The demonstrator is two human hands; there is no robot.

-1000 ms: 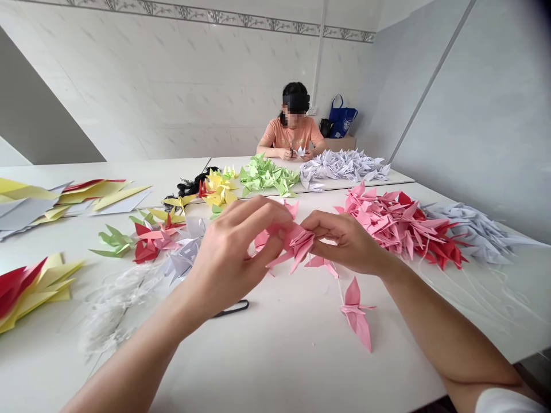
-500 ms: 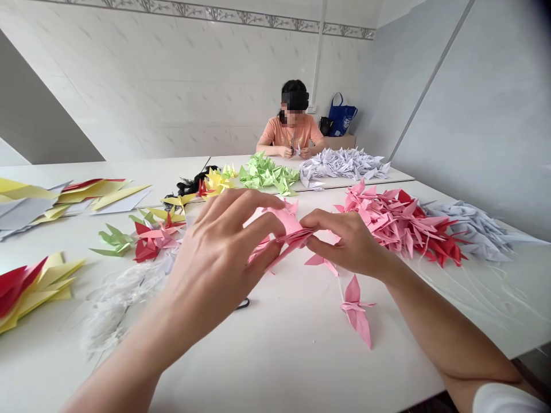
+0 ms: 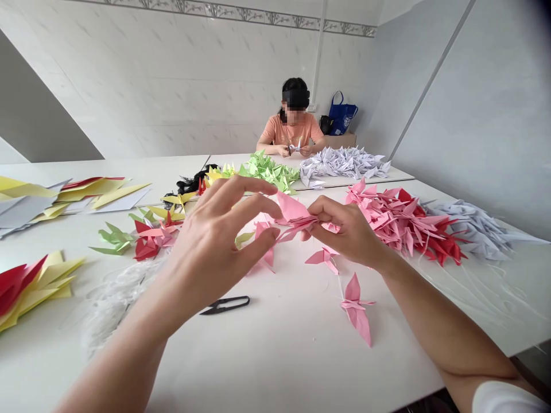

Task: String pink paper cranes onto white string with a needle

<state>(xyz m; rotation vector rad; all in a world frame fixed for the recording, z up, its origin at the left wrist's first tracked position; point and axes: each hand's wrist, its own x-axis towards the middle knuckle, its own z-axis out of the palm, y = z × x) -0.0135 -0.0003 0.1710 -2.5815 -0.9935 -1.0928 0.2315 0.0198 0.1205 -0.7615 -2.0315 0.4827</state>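
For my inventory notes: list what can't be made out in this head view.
The middle of the pink paper crane: hidden by the fingers of the right hand.
The black tangle: too small, and partly covered by yellow paper cranes.
The small white paper crane held by the seated person: too small for detail.
The yellow and grey paper pieces: cut off by the left edge.
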